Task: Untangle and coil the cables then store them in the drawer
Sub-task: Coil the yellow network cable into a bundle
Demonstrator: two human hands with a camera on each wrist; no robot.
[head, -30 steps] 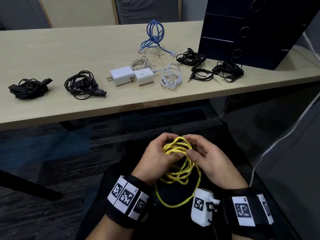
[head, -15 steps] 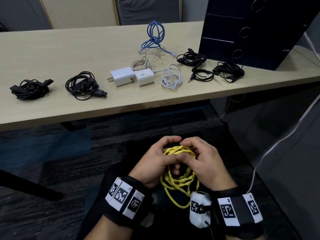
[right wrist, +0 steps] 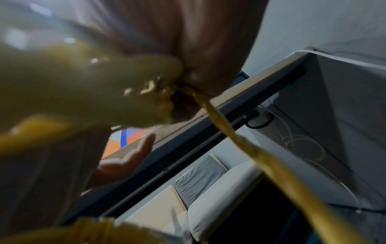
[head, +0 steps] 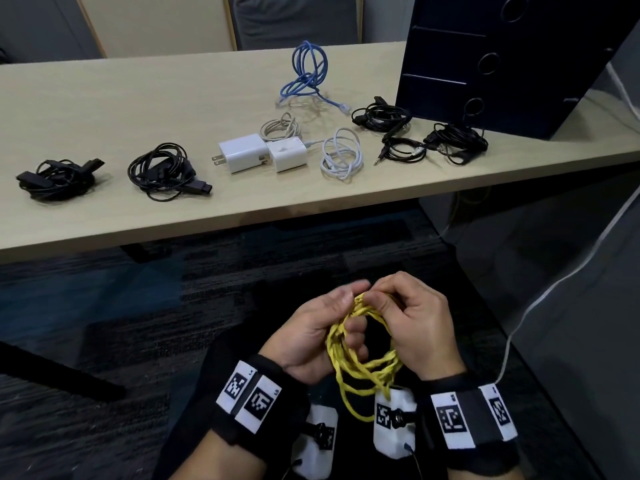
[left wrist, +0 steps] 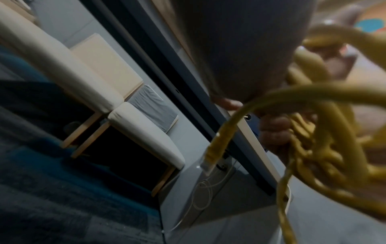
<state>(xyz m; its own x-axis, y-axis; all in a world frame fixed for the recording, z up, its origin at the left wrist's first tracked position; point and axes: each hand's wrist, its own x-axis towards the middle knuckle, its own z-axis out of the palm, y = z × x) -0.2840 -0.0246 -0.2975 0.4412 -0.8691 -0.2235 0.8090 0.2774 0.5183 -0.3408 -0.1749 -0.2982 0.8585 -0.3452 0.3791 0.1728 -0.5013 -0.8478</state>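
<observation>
A tangled yellow cable [head: 363, 362] hangs in loops over my lap, below the table's front edge. My left hand [head: 322, 330] grips the bundle from the left, fingers curled through the loops. My right hand [head: 412, 317] pinches the top strands from the right. In the left wrist view the yellow cable [left wrist: 313, 148] shows its plug end [left wrist: 211, 158] dangling free. The right wrist view is filled by blurred yellow cable [right wrist: 83, 92]. The dark drawer unit [head: 502, 60] stands at the table's far right, its drawers closed.
On the wooden table [head: 121, 105] lie a blue cable [head: 308, 74], two white chargers [head: 263, 152], a white cable coil [head: 341, 154], a grey cable [head: 278, 128] and several black cable bundles [head: 161, 171]. A thin white cord [head: 554, 285] hangs at the right.
Both hands have shifted on the yellow cable; the coil has been drawn tighter and the lower loop pulled up, with the right hand now pinching the top strands.
</observation>
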